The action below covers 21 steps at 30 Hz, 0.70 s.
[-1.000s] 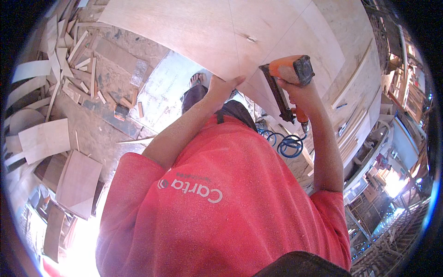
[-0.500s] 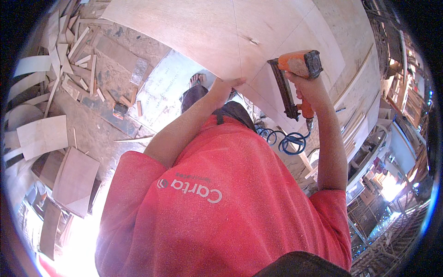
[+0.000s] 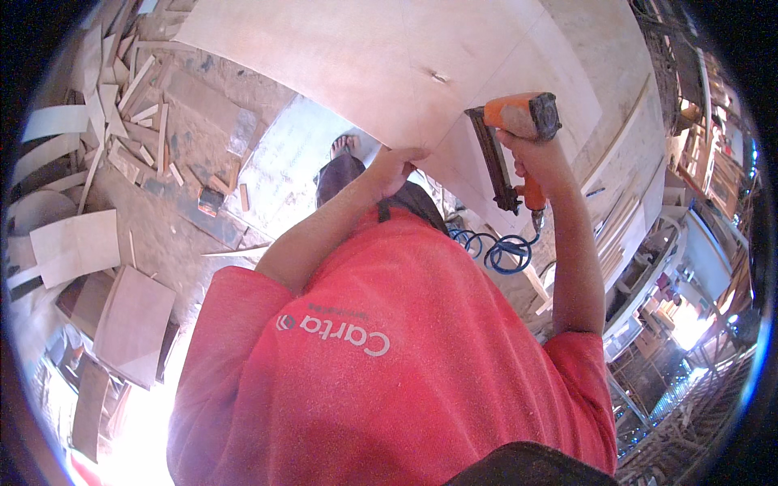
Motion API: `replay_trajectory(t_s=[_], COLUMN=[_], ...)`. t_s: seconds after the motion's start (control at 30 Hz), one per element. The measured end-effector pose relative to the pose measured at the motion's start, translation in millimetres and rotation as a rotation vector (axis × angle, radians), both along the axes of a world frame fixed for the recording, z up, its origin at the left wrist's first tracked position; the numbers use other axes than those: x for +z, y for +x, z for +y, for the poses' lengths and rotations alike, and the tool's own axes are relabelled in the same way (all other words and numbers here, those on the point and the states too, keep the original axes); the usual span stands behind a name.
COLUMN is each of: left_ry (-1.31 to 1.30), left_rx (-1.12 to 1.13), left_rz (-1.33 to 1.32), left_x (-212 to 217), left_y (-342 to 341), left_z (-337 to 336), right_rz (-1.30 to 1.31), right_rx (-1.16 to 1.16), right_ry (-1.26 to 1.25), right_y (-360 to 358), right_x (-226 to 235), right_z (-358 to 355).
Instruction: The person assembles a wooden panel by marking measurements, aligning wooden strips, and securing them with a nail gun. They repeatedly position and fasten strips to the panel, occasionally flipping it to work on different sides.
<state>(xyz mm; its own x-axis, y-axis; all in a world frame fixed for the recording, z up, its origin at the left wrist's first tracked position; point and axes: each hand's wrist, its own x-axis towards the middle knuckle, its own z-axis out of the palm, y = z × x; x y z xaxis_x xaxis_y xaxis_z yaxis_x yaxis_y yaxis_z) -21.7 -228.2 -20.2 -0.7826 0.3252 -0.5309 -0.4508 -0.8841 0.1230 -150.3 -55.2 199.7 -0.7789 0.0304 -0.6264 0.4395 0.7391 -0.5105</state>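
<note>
A large pale plywood sheet (image 3: 348, 61) with thin pencil lines and a small knot lies in front of me. At its near corner my left hand (image 3: 395, 168) is closed on the edge, thumb on top and the other fingers hidden beneath. My right hand (image 3: 541, 162) wraps round the handle of an orange and black air nail gun (image 3: 519, 116). The gun is above the right part of the sheet, its long dark magazine slanting back toward me. A coiled blue air hose (image 3: 509, 255) hangs from the handle's lower end.
Wood offcuts (image 3: 146, 113) litter the floor at left. Further back on that side lean curved boards (image 3: 134, 320). Long wooden strips (image 3: 624, 235) lie to the right, near a rounded frame (image 3: 648, 283). My foot (image 3: 344, 146) shows beside the sheet's near edge.
The nail gun and my right hand have shifted slightly left and down in the picture. My left hand stays at the sheet's corner.
</note>
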Motion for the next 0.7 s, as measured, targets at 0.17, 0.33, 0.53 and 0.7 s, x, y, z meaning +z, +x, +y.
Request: replay_trajectory(t_s=[0.17,0.33,0.53,0.7], left_ry=[0.127,0.149,0.059,0.089], left_rx=[-0.090,-0.053,0.104,0.131], left_rz=[0.005,0.101,-0.045,-0.077], left_x=[-15.5,-11.5,30.7,-6.6], left_y=[4.2,3.1,3.0,10.9], left_z=[-3.5,-1.2,7.7,10.9], right_rz=[-0.013,0.035,0.131,0.104], right_rx=[-0.193,-0.474,-0.590,-0.700], right_ry=[0.033,0.063,0.061,-0.039], right_y=[21.3,56.9,104.6,132.1], right_x=[10.3,27.4,46.8,40.7], right_z=[31.7,96.2,153.9,200.3])
